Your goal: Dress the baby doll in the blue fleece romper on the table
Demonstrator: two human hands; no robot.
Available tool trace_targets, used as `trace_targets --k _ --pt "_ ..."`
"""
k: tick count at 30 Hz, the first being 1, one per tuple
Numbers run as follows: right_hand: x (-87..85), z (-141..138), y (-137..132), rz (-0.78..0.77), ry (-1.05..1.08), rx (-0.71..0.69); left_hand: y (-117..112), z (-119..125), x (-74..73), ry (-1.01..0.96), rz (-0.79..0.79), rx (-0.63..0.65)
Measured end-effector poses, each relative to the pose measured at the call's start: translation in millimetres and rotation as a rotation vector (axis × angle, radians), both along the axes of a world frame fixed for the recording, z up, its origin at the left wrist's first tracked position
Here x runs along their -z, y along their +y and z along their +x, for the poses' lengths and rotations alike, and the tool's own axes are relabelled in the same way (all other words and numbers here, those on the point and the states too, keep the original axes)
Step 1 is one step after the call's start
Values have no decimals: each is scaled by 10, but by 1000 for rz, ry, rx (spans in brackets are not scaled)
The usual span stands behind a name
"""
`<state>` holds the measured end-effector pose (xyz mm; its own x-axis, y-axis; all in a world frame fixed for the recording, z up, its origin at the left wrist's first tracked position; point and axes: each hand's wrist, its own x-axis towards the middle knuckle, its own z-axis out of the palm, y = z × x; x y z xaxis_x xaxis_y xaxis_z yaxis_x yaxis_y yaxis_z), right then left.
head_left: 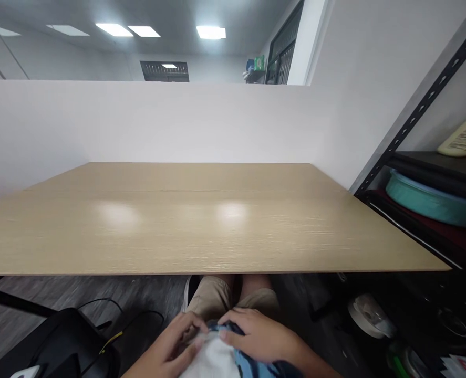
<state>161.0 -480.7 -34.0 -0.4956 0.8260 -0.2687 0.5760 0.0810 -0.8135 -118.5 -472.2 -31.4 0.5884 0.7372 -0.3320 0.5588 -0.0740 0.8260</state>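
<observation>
Both of my hands rest in my lap at the bottom edge of the picture, below the front edge of a light wooden table (201, 231). My left hand (173, 344) lies with fingers curled against a white and blue patterned cloth (220, 359). On the other side, my right hand (256, 336) curls its fingers over the top of the same cloth. My beige shorts (217, 296) show just past the hands, under the table.
A white partition wall (177, 121) stands behind the table. A black metal shelf (425, 173) at the right holds a teal basin (433, 202) and a cream bottle (463, 137). A black bag (59, 346) with cables lies on the floor at the left.
</observation>
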Motion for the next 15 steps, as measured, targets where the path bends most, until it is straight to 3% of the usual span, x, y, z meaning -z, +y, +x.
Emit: trace_targets --k 3,7,10,15 --pt "188 -228 352 -4 -164 -178 100 84 187 277 133 -69" --pt "504 -402 684 -140 -202 -259 153 135 251 464 70 -84" --pt "724 -488 758 -195 -169 -152 155 182 198 508 41 -55" --pt "1073 -521 774 -113 -204 110 98 313 62 433 14 -22"
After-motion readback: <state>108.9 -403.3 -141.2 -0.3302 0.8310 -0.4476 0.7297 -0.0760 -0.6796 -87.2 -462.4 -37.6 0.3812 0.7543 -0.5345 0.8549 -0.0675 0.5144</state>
